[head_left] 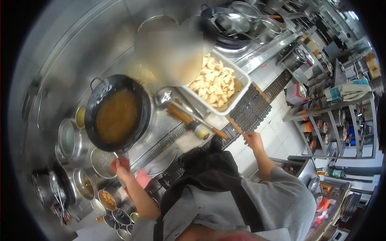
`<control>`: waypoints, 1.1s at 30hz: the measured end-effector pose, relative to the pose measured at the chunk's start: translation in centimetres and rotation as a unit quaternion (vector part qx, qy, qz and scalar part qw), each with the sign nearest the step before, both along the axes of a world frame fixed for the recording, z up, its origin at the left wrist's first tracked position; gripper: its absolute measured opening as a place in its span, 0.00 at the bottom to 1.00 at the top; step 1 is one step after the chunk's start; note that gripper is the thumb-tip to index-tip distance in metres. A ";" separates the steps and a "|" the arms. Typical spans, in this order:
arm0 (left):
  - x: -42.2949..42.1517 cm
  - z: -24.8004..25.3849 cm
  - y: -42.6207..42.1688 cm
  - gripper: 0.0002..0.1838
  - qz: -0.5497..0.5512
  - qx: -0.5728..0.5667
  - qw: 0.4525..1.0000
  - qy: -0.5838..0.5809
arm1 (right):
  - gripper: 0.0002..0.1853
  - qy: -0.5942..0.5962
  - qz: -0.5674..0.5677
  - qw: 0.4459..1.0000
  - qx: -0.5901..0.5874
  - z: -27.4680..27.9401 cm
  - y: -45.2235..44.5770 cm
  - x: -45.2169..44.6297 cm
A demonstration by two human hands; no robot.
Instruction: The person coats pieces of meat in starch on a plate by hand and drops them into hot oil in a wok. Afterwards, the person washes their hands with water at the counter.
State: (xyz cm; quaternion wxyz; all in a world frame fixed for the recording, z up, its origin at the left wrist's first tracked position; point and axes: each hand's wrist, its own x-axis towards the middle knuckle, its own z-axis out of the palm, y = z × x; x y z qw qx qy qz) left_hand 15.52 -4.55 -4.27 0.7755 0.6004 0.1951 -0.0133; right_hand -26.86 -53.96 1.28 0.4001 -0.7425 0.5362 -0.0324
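Nearest the camera is the person's grey shirt (281, 195). Out ahead, a black wok (140, 105) holding brown liquid (116, 114) sits on the steel range (161, 122). The left hand (121, 170) is closed on a red cloth (124, 162) at the wok's near edge; the right hand (253, 140) is wrapped around a slim wooden handle (236, 125). A ladle (164, 97) lies beside the wok, and just past it a white tray (243, 89) carries pale, chunky pieces (211, 86).

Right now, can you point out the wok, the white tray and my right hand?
Wok (141, 108): head view, on its dark inner wall.
White tray (237, 99): head view, on its rim.
Right hand (253, 140): head view, on the middle of the hand.
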 end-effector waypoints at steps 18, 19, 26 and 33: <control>-24.8 19.7 -56.9 0.24 -0.681 0.172 0.668 -0.248 | 0.17 -0.718 0.440 0.517 -0.153 41.5 -20.4 -8.5; -26.2 20.6 -59.0 0.25 -0.724 0.164 0.630 -0.229 | 0.18 -0.716 0.435 0.502 -0.215 41.9 -22.1 -8.8; -29.0 21.2 -70.6 0.26 -0.757 0.142 0.599 -0.218 | 0.07 -0.775 0.274 0.565 -0.071 41.9 -30.2 -8.5; -24.5 19.8 -84.6 0.25 -0.728 0.133 0.636 -0.219 | 0.10 -0.725 0.241 0.588 -0.265 37.4 -40.6 -8.7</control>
